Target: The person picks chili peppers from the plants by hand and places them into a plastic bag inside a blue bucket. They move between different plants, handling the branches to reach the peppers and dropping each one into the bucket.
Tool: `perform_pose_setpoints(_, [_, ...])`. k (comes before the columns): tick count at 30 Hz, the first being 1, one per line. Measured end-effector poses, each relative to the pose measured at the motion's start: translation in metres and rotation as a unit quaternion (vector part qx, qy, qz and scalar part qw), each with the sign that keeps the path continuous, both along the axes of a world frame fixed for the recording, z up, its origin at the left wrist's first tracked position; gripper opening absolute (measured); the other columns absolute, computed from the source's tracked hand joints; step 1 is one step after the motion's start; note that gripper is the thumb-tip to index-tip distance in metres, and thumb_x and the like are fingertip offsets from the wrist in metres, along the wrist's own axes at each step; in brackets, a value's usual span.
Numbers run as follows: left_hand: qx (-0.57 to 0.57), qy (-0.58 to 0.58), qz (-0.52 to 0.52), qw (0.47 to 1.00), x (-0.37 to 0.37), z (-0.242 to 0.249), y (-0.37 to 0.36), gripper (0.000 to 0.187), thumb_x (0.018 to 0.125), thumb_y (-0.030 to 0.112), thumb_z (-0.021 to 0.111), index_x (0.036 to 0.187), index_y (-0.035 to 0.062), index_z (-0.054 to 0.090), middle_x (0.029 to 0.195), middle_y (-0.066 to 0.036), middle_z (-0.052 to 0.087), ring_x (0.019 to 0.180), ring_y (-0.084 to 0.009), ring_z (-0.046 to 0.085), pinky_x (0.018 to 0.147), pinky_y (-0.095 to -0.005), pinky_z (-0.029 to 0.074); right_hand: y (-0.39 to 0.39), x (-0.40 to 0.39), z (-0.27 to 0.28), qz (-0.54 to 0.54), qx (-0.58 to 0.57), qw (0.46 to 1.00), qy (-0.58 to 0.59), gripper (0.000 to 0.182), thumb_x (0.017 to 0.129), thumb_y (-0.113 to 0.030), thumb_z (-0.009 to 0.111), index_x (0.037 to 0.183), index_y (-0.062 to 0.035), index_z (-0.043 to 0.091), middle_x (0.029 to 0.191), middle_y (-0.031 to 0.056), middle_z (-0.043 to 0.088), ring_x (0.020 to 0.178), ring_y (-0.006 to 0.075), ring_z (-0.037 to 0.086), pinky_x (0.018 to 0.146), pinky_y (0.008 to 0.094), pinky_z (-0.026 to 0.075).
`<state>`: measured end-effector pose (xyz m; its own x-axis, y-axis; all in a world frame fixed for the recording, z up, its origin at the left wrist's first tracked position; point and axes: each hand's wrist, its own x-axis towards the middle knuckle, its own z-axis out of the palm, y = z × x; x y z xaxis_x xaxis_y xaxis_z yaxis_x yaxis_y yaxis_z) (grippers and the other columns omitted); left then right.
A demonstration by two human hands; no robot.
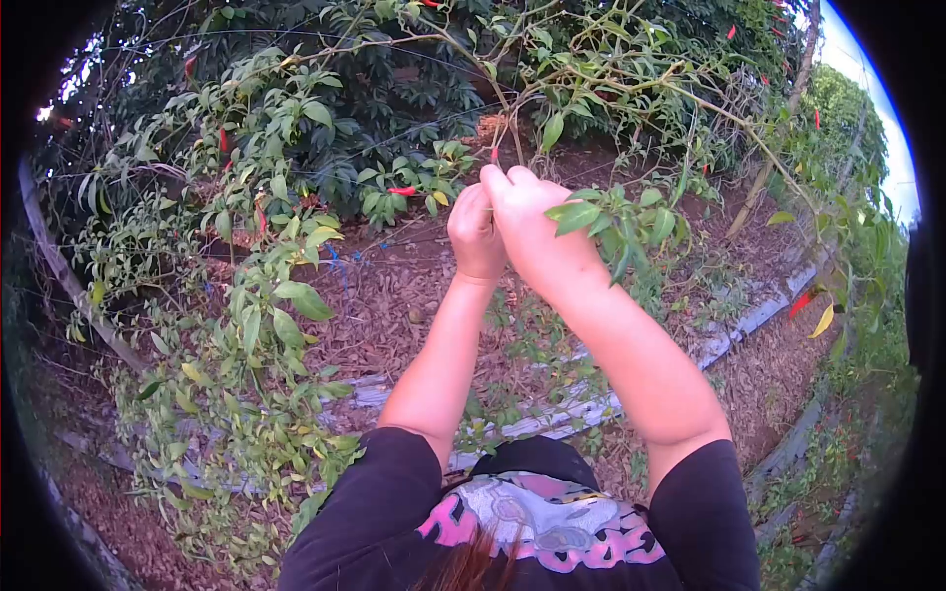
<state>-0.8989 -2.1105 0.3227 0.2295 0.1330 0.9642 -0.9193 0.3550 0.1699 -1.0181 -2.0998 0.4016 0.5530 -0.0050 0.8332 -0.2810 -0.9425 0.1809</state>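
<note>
Both hands are raised in front of me among the chili branches, pressed close together. My right hand (529, 202) is closed, and a red chili pepper (495, 155) shows at its fingertips under a thin hanging stem. Against it on the left, my left hand (473, 233) is closed too, its fingers curled; what they hold, if anything, is hidden. Another red chili (402, 191) hangs a little left of my left hand. A leafy sprig (621, 222) crosses in front of my right wrist.
Chili bushes (266, 315) with several red fruits fill the left side. Branches (680, 89) arch overhead, and thin wires run across. A pale strip of sheeting (734, 335) lies along the leaf-littered ground. A wooden stake (769, 177) leans at the right; another pole (69, 271) leans at the left.
</note>
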Motion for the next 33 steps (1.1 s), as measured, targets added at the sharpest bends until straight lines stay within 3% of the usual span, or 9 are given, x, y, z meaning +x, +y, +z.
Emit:
perform_pose_setpoints(11, [0.070, -0.104, -0.016, 0.992, 0.006, 0.019, 0.013, 0.014, 0.063, -0.004, 0.062, 0.075, 0.0031, 0.063, 0.071, -0.009, 0.063, 0.067, -0.0275, 0.060, 0.065, -0.0350, 0.048, -0.026, -0.008, -0.004, -0.093, -0.120, 0.985, 0.078, 0.007, 0.067, -0.009, 0.062, 0.070, -0.0094, 0.056, 0.071, 0.0068, 0.053, 0.061, 0.0239, 0.062, 0.051, 0.0319, 0.050])
perform_pose_setpoints(18, [0.120, -0.028, -0.081, 0.989, 0.003, 0.022, 0.020, 0.013, 0.067, 0.001, 0.065, 0.080, 0.0028, 0.068, 0.071, -0.009, 0.066, 0.067, -0.0231, 0.063, 0.068, -0.0305, 0.048, -0.030, -0.012, -0.019, 0.015, -0.048, 0.998, 0.027, 0.012, 0.064, -0.012, 0.066, 0.071, -0.0082, 0.056, 0.071, 0.0072, 0.054, 0.061, 0.0242, 0.060, 0.053, 0.0339, 0.049])
perform_pose_setpoints(21, [0.129, 0.054, -0.170, 0.976, 0.004, 0.012, 0.010, 0.014, 0.069, 0.000, 0.066, 0.083, 0.0016, 0.069, 0.075, -0.010, 0.068, 0.069, -0.0175, 0.064, 0.068, -0.0277, 0.049, -0.028, -0.015, -0.020, 0.086, -0.036, 0.996, 0.012, 0.012, 0.065, -0.011, 0.065, 0.069, -0.0071, 0.055, 0.071, 0.0075, 0.054, 0.059, 0.0249, 0.058, 0.052, 0.0351, 0.047])
perform_pose_setpoints(24, [0.089, 0.231, -0.307, 0.919, 0.004, 0.010, 0.000, 0.013, 0.072, -0.001, 0.067, 0.084, 0.0004, 0.070, 0.079, -0.009, 0.068, 0.071, -0.0128, 0.063, 0.066, -0.0246, 0.049, -0.016, -0.023, -0.022, 0.178, -0.010, 0.983, 0.036, 0.011, 0.066, -0.008, 0.063, 0.067, -0.0057, 0.053, 0.068, 0.0082, 0.052, 0.056, 0.0254, 0.055, 0.050, 0.0349, 0.046])
perform_pose_setpoints(26, [0.088, 0.225, -0.284, 0.928, 0.004, 0.011, 0.004, 0.012, 0.074, -0.001, 0.067, 0.085, 0.0006, 0.070, 0.080, -0.008, 0.068, 0.072, -0.0104, 0.062, 0.064, -0.0224, 0.049, 0.000, -0.028, -0.028, 0.247, 0.042, 0.967, 0.045, 0.011, 0.067, -0.007, 0.062, 0.066, -0.0050, 0.051, 0.066, 0.0092, 0.050, 0.053, 0.0254, 0.051, 0.049, 0.0335, 0.044])
perform_pose_setpoints(28, [0.082, 0.228, -0.296, 0.924, 0.002, 0.012, 0.001, 0.013, 0.073, -0.001, 0.067, 0.085, 0.0004, 0.070, 0.079, -0.009, 0.068, 0.071, -0.0111, 0.062, 0.064, -0.0227, 0.049, 0.005, -0.022, -0.036, 0.339, 0.267, 0.902, 0.024, 0.012, 0.081, -0.011, 0.055, 0.071, -0.0058, 0.051, 0.064, 0.0050, 0.048, 0.050, 0.0154, 0.048, 0.043, 0.0245, 0.037])
perform_pose_setpoints(29, [0.089, 0.185, -0.238, 0.949, 0.001, 0.012, -0.002, 0.013, 0.072, -0.002, 0.067, 0.084, -0.0005, 0.069, 0.077, -0.008, 0.068, 0.068, -0.0116, 0.062, 0.061, -0.0219, 0.048, 0.011, -0.020, -0.038, 0.367, 0.412, 0.834, 0.017, 0.013, 0.085, -0.013, 0.053, 0.074, -0.0057, 0.051, 0.064, 0.0035, 0.048, 0.051, 0.0125, 0.047, 0.041, 0.0226, 0.035])
perform_pose_setpoints(31, [0.114, 0.100, -0.225, 0.962, -0.002, 0.001, -0.010, 0.022, 0.076, 0.007, 0.064, 0.097, 0.0047, 0.067, 0.093, -0.010, 0.065, 0.088, -0.0170, 0.061, 0.077, -0.0276, 0.047, 0.028, -0.019, -0.019, 0.389, 0.647, 0.655, 0.039, 0.017, 0.093, -0.020, 0.044, 0.087, -0.0051, 0.049, 0.067, -0.0009, 0.048, 0.051, 0.0053, 0.042, 0.039, 0.0179, 0.028])
perform_pose_setpoints(33, [0.119, 0.029, -0.143, 0.982, -0.012, -0.009, -0.024, 0.025, 0.077, 0.013, 0.064, 0.101, 0.0080, 0.066, 0.099, -0.008, 0.064, 0.097, -0.0197, 0.058, 0.086, -0.0313, 0.044, 0.021, -0.007, -0.014, 0.404, 0.750, 0.522, 0.047, 0.015, 0.093, -0.020, 0.044, 0.092, -0.0054, 0.048, 0.067, -0.0001, 0.047, 0.048, 0.0063, 0.039, 0.037, 0.0187, 0.026])
